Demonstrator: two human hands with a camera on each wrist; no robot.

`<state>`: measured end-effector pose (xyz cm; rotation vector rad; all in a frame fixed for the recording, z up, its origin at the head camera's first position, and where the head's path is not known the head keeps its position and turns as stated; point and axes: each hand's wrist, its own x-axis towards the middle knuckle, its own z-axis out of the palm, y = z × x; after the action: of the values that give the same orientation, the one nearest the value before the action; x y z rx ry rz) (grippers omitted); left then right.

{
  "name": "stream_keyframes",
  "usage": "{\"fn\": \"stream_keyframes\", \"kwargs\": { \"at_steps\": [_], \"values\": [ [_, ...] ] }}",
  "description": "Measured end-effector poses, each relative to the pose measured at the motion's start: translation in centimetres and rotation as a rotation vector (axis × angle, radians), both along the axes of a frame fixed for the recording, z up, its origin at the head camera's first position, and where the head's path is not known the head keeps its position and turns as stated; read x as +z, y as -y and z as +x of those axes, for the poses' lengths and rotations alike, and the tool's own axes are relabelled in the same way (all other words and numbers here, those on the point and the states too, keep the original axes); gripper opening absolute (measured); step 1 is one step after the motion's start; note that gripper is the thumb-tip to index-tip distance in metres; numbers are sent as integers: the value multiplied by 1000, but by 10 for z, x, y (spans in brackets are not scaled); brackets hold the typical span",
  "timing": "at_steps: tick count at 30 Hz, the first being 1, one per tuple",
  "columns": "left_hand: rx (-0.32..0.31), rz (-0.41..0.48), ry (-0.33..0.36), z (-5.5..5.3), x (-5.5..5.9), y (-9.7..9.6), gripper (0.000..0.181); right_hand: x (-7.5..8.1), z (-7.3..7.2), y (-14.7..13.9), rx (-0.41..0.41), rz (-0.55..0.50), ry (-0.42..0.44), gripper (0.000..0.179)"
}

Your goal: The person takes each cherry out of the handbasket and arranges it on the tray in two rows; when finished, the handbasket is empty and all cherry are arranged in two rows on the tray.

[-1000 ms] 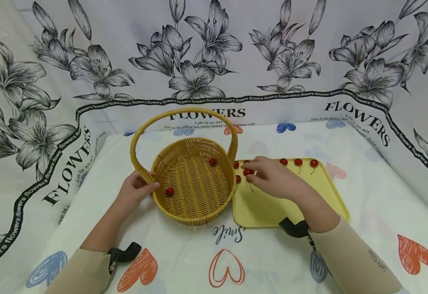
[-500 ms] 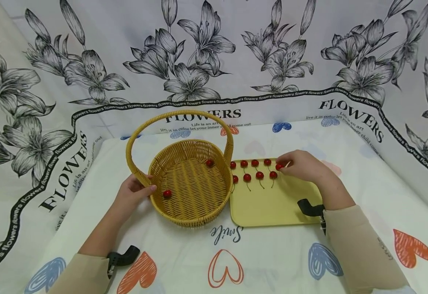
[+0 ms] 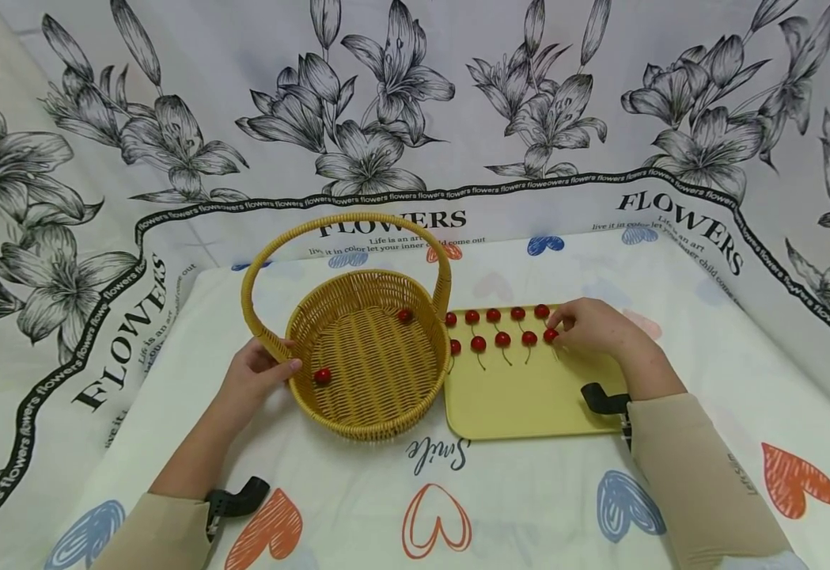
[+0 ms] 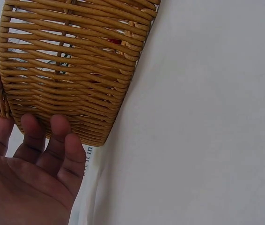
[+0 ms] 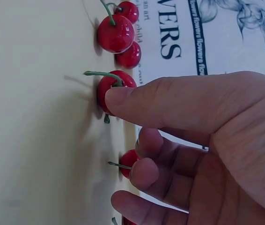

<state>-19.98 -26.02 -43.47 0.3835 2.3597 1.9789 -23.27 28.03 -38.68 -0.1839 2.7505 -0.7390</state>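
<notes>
At the left, my left hand (image 3: 258, 372) holds the wicker basket (image 3: 375, 427) where its tall handle meets the rim. In the left wrist view, its fingers (image 4: 60, 140) are bent beside the woven wall (image 4: 71, 70). Two red cherries, one near the front left (image 3: 323, 376) and one at the back right (image 3: 404, 315), lie inside the basket. Over the yellow tray (image 3: 528, 404), my right hand (image 3: 593, 328) pinches a stemmed cherry (image 5: 105, 96) at the near row's right end. The thumb lies on this cherry; the index fingertip is hidden.
Two rows of cherries run along the tray's far part, among them a far-row cherry (image 3: 493, 315) and a near-row cherry (image 3: 503, 340). The tray's left edge adjoins the basket. A flower-printed cloth (image 3: 386, 142) rises behind the white tabletop.
My right hand has moved from the tray's left cherries to the right, then slightly nearer, from a far-row cherry to a near-row one. The left hand keeps its hold on the basket.
</notes>
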Motion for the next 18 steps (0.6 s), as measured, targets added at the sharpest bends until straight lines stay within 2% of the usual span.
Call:
{"fn": "stream_keyframes", "kwargs": {
  "at_steps": [7,14,18],
  "values": [
    [-2,-4,-5,1,2,-2,38,2,1,0,-1,8,24,25],
    [-1,-7,9,1,3,-2,38,19,7,-1,60,-13,-47,30],
    [1,-7,15,0,2,-2,37,30,11,4,55,-53,-89,27]
  ]
}}
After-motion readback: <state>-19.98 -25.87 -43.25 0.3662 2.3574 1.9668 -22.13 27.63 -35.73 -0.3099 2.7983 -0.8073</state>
